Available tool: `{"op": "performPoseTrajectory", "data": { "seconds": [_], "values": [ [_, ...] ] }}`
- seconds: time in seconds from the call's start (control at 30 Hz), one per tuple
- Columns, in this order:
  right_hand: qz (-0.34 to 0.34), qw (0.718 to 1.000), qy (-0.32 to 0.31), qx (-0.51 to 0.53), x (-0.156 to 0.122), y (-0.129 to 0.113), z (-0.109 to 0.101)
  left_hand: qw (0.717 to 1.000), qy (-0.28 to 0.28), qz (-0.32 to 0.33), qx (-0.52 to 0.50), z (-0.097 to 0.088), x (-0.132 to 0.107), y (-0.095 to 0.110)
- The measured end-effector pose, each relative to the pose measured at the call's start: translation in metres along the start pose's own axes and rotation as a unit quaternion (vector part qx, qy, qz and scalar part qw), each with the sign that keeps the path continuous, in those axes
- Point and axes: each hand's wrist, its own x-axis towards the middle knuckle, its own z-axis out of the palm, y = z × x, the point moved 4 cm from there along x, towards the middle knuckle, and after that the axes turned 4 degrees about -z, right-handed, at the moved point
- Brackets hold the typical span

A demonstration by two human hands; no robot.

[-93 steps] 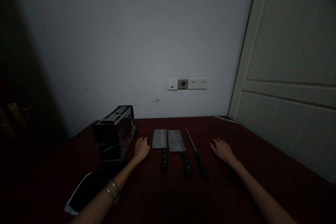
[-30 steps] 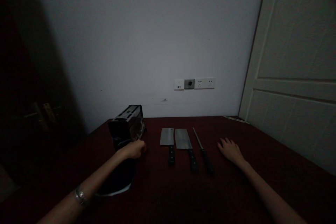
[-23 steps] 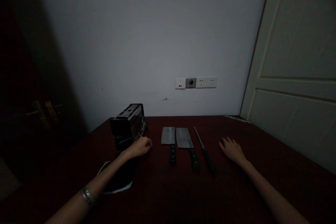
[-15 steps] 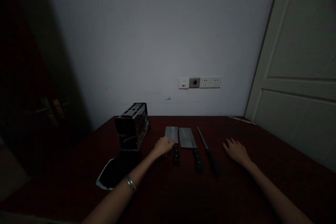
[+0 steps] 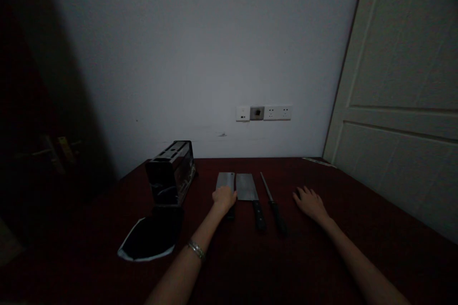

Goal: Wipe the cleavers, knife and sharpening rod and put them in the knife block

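Observation:
My left hand [image 5: 224, 198], wearing a silver bracelet [image 5: 196, 249] at the wrist, is closed over the top of the handle of the left cleaver [image 5: 226, 179]. That cleaver still lies flat, its blade pointing away from me; the hand covers most of its handle. Just right of it lies a second cleaver [image 5: 246, 187] with a black riveted handle. Beyond that rests a honing steel [image 5: 275, 207] with a black handle. My right hand [image 5: 310, 201] lies palm down on the table, fingers spread, touching none of the tools.
A dark slotted knife block [image 5: 171, 171] stands at the left of the dark red table [image 5: 229, 267]. In front of it lies a flat black piece with a pale edge [image 5: 150, 240]. Sockets [image 5: 277, 113] sit on the wall behind, and a pale door [image 5: 397, 124] is at the right.
My left hand has moved from the left side of the left cleaver onto its handle. The view has turned slightly right. My right hand stays on the table.

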Motion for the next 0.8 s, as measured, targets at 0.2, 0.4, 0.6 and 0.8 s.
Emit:
{"op": "performPoseTrajectory", "data": {
  "seconds": [0.2, 0.4, 0.6, 0.8],
  "values": [
    [-0.001, 1.000, -0.001, 0.006, -0.001, 0.000, -0.001, 1.000, -0.004, -0.018, 0.012, 0.002, 0.003, 0.006],
    [0.003, 1.000, -0.001, 0.013, -0.001, 0.000, -0.002, 1.000, -0.009, -0.027, 0.012, 0.004, 0.003, 0.006],
    [0.002, 1.000, 0.000, 0.014, -0.001, -0.001, -0.003, 0.999, 0.015, -0.034, 0.010, 0.003, -0.003, 0.009],
    [0.002, 1.000, -0.001, 0.013, -0.002, -0.002, -0.004, 0.999, 0.018, -0.036, 0.000, 0.000, -0.004, 0.012]
  ]
}}
